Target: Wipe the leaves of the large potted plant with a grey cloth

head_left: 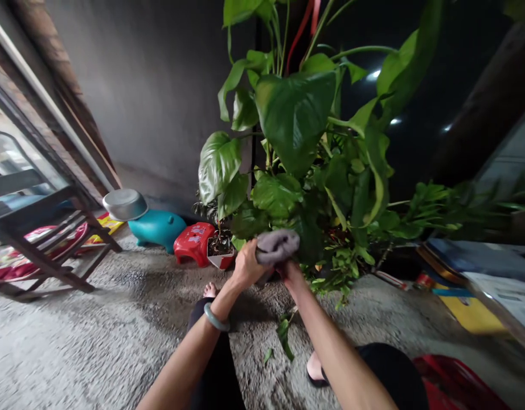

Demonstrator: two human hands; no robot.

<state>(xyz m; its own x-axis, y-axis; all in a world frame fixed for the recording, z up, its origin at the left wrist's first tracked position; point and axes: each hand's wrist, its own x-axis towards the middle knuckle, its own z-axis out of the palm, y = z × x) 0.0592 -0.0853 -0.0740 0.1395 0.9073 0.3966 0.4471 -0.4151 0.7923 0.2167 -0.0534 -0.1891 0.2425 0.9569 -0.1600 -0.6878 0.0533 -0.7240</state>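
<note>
Bunched in front of the large potted plant is a grey cloth (pixel 278 246). My left hand (pixel 247 265), with a pale bangle on the wrist, is closed on the cloth's left side. From below, my right hand (pixel 291 274) grips the cloth's underside, its fingers mostly hidden and in shadow. Broad, glossy green leaves (pixel 296 117) rise just beyond both hands. Whether the cloth touches a leaf behind it, I cannot tell.
Left of the plant stand a small planter (pixel 221 259), a red plastic stool (pixel 195 244) and a teal animal-shaped seat (pixel 157 228) beside a metal basin (pixel 124 203). A wooden chair (pixel 53 233) is farther left. Fallen leaves (pixel 284 339) lie on the rough floor.
</note>
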